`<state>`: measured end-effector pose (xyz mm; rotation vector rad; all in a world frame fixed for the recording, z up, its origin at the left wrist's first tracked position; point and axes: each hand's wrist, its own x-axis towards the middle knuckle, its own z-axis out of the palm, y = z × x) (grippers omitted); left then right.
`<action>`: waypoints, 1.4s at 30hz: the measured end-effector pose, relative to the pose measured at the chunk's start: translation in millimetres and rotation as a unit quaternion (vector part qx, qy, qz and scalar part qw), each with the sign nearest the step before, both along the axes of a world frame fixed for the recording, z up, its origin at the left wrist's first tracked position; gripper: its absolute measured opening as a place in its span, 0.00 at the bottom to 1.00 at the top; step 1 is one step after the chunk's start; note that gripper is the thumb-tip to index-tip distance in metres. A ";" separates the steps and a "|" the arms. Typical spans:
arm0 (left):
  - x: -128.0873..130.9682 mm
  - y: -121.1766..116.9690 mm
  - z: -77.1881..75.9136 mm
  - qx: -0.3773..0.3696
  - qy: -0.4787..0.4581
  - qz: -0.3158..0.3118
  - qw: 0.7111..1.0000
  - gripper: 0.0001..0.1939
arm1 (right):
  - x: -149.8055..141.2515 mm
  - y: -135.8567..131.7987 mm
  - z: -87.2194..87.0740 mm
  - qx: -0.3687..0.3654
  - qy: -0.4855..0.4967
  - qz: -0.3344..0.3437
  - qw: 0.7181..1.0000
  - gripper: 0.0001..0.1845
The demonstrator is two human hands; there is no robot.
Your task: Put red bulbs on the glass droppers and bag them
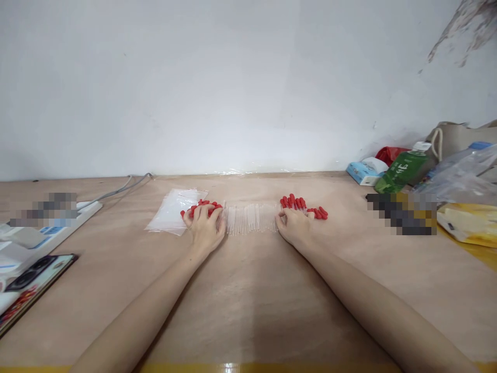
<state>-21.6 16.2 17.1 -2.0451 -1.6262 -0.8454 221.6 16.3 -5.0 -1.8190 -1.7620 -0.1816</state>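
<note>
A yellow strip runs along the near edge of the bench (248, 311), and both forearms reach in over the wood. At the left lies a phone (42, 282), its camera side up, with a white power strip (79, 220) just beyond it. In the middle, a row of thin clear tubes (248, 220) lies side by side on the bench between the two hands. The left hand (205, 228) is bent at its left end, fingers spread over a cluster of red caps (204, 203); the right hand (294, 223) curls at the other end, thumb and fingers close together, more red tips (293, 201) showing behind and beside it. Whether either hand grips anything, I cannot tell. Flat clear bags (171, 212) lie left of the left hand. Far right, a yellow packet (471, 223) lies nearest, then a green bottle (404, 168) tilts beside a blue tissue pack (365, 173), before the pale wall (233, 88)
</note>
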 end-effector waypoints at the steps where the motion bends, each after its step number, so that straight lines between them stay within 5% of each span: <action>1: 1.6 8.1 3.2 -0.009 0.014 0.010 1.000 0.13 | 0.3 -0.2 0.2 0.001 0.000 0.001 1.000 0.12; 9: 15.2 77.7 15.5 -0.108 0.119 0.104 0.981 0.17 | 43.5 11.6 22.2 0.001 0.071 -0.102 0.992 0.15; 14: 21.0 87.5 17.1 -0.143 0.097 0.087 0.981 0.14 | 104.7 30.2 26.1 -0.091 0.089 -0.214 0.968 0.11; 22: 19.1 87.5 12.1 -0.123 0.080 0.151 0.978 0.14 | 141.5 40.6 6.3 -0.191 0.158 -0.204 0.947 0.16; 28: 23.0 62.2 25.1 -0.013 -0.047 0.048 0.998 0.15 | 134.1 40.6 2.2 -0.191 0.151 -0.195 0.950 0.13; 31: 24.4 33.4 29.1 -0.016 -0.152 -0.040 0.987 0.15 | 133.6 41.0 0.6 -0.189 0.159 -0.203 0.948 0.13; 37: 11.6 -16.6 3.1 -0.090 -0.220 -0.127 0.963 0.10 | 133.5 43.6 6.9 -0.162 0.190 -0.219 0.943 0.15; 40: 5.2 -25.5 -9.3 -0.122 -0.156 -0.190 0.961 0.09 | 114.0 40.9 13.9 -0.070 0.210 -0.201 0.954 0.19; 42: 4.2 -28.1 -12.7 -0.126 -0.122 -0.245 0.954 0.09 | 88.2 32.3 17.4 0.036 0.240 -0.110 0.964 0.22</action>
